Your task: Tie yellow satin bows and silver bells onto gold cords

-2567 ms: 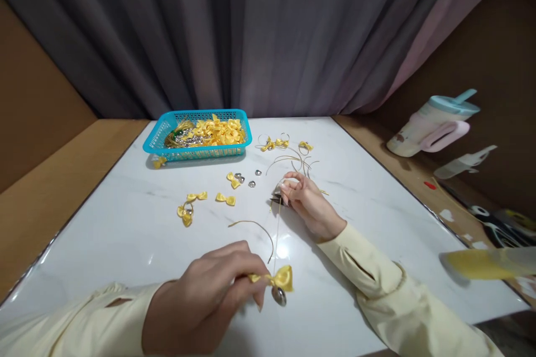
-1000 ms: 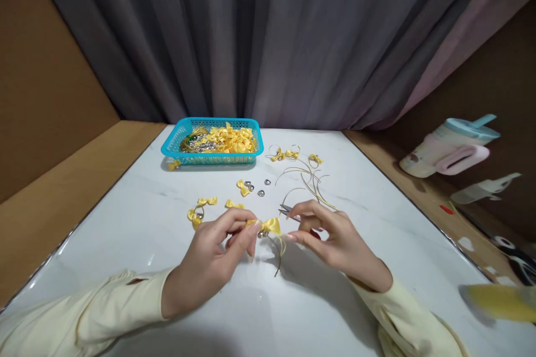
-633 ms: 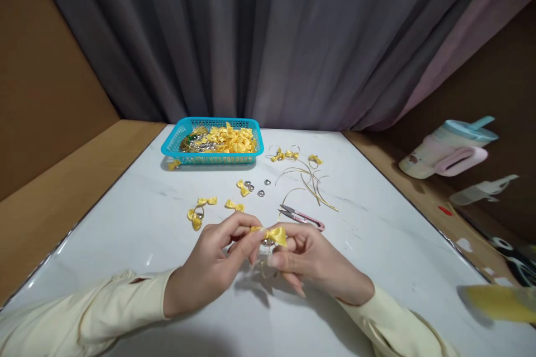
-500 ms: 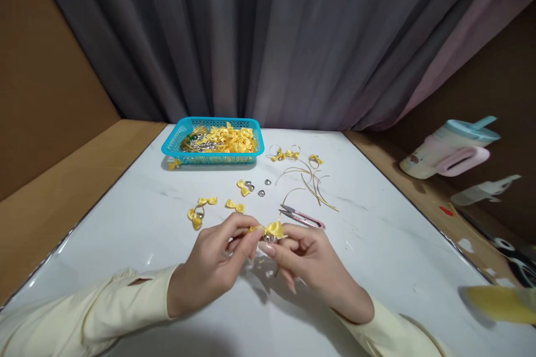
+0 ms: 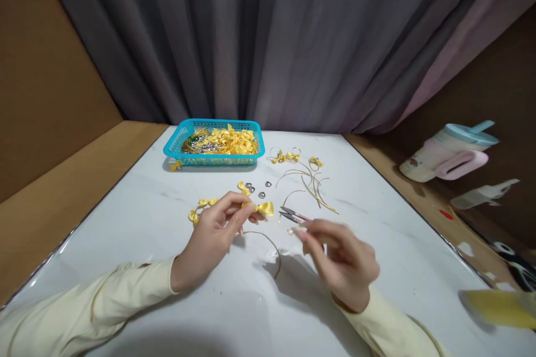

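My left hand (image 5: pixel 215 228) pinches a small yellow satin bow (image 5: pixel 264 209) between thumb and forefinger, just above the white table (image 5: pixel 377 217). My right hand (image 5: pixel 341 256) is a little to the right of the bow and apart from it, smeared by motion. Its thumb and forefinger are pinched together on something tiny and pale that I cannot make out. A curved piece of gold cord (image 5: pixel 268 241) lies on the table between the two hands. Small pink-handled snips (image 5: pixel 291 215) lie just beyond my right fingertips.
A turquoise basket (image 5: pixel 209 160) of yellow bows and silver bells stands at the back. Loose bows (image 5: pixel 201 203), silver bells (image 5: pixel 260 194) and gold cords (image 5: pixel 312 184) lie before it. A pink cup (image 5: pixel 450 152) rests on the right wooden ledge. A blurred yellow object (image 5: pixel 498 308) is at bottom right.
The snips were laid on the table. Both hands met at the bow, then parted: the left keeps the bow and has raised it, while the right has drawn away to the right.
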`<state>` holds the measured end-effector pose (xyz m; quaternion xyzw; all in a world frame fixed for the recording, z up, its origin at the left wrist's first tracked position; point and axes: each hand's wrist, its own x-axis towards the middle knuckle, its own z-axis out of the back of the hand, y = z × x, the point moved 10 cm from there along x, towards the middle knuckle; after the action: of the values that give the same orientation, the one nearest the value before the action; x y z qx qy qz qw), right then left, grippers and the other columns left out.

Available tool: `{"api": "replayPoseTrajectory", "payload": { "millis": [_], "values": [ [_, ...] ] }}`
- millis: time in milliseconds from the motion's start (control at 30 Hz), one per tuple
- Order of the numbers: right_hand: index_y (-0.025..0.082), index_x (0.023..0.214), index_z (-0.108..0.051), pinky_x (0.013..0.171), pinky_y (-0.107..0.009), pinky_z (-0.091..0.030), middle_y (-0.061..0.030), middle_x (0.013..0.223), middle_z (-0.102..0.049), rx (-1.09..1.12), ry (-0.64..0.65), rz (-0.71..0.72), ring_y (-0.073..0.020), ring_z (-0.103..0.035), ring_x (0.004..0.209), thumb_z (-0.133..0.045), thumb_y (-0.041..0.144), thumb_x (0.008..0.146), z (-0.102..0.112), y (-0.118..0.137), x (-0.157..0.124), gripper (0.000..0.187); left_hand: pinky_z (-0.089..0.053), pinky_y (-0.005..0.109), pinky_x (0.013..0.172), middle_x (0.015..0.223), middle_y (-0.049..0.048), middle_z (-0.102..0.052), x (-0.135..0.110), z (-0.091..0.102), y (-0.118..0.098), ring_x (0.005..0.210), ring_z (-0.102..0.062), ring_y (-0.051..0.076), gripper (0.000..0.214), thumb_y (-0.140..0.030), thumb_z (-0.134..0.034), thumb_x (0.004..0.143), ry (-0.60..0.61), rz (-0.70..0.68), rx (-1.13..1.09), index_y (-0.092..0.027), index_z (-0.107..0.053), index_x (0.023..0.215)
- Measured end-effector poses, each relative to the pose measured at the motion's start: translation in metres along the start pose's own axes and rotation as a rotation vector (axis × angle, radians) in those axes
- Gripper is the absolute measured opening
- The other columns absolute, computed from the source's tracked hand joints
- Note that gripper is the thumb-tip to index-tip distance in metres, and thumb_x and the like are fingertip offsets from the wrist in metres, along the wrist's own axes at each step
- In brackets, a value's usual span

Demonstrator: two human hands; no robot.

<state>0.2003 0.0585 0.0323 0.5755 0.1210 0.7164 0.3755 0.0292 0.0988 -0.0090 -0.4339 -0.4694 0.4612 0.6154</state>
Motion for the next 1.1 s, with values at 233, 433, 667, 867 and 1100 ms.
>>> {"api": "replayPoseTrajectory", "payload": {
  "millis": [233,433,667,867,1100],
  "values": [
    [0.020,0.083,-0.049,0.041,-0.021,-0.027,0.0115,0.036,-0.037,0.497,-0.022,-0.739,-0.0056,-0.026,0.035,-0.064,0.032,0.077,-0.004,-0.086,0.003,0.020,-0.044,0.024,0.060,0.079,0.0016,-0.063,0.012,-0.001,0.041,0.060,-0.054,0.010,0.015,-0.031,-0.054,0.085,0.037,0.145,-0.118,-0.016,-0.053,0.085],
    [0.017,0.084,-0.055,0.040,-0.022,-0.027,0.0083,0.038,-0.041,-0.115,0.540,-0.692,-0.0090,-0.033,0.035,-0.058,0.035,0.078,-0.033,-0.103,-0.008,0.020,-0.044,0.024,0.070,0.086,0.0077,-0.067,0.007,-0.026,0.080,0.083,-0.062,0.015,0.016,-0.030,-0.056,0.085,0.236,0.374,-0.526,-0.015,-0.049,0.085],
    [0.018,0.081,-0.064,0.076,-0.038,-0.042,-0.0120,0.102,-0.062,-0.190,0.556,-0.465,-0.0240,-0.054,0.095,-0.053,0.037,0.082,-0.046,-0.086,-0.006,0.022,-0.039,0.022,0.052,0.072,0.0068,-0.067,0.002,-0.042,0.076,0.059,-0.059,0.013,0.022,-0.034,-0.058,0.083,0.424,0.384,-0.540,-0.014,-0.050,0.081],
    [0.016,0.107,-0.051,0.085,-0.034,-0.044,-0.0089,0.098,-0.065,0.545,0.748,-0.733,-0.0170,-0.060,0.093,-0.064,0.039,0.076,-0.098,-0.062,-0.043,0.041,-0.035,0.019,0.048,0.063,0.0013,-0.062,0.003,-0.042,0.079,0.050,-0.051,0.008,0.024,-0.037,-0.059,0.082,0.417,0.359,-0.497,-0.015,-0.049,0.083],
    [0.014,0.093,-0.054,0.047,-0.020,-0.028,0.0086,0.047,-0.046,0.552,0.694,-0.912,-0.0056,-0.034,0.044,-0.060,0.042,0.079,-0.102,-0.065,-0.053,0.031,-0.028,0.017,0.042,0.053,-0.0057,-0.050,0.004,-0.037,0.081,0.042,-0.039,0.005,0.025,-0.039,-0.057,0.082,0.378,0.331,-0.418,-0.016,-0.049,0.084]
  ]
}}
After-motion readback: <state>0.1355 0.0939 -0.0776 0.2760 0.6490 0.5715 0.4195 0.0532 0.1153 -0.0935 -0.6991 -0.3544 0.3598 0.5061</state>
